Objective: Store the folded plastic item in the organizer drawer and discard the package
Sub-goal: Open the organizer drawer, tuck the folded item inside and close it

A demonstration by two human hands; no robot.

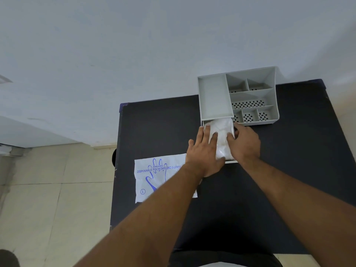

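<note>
A grey organizer (213, 97) stands at the far side of the black table (158, 132). Its drawer (230, 161) is pulled out toward me. A folded wad of clear plastic (221, 135) lies in the drawer. My left hand (205, 151) rests flat on the wad's left side with fingers spread. My right hand (244, 143) presses on its right side, fingers curled over the edge. The flat white package (154, 180), printed with blue glove lettering, lies on the table to the left, partly under my left forearm.
The organizer's right half has several open compartments (250, 105) with perforated floors. The table's left edge (116, 170) drops to a tiled floor (48, 199). A pale wall (134, 45) rises behind the table.
</note>
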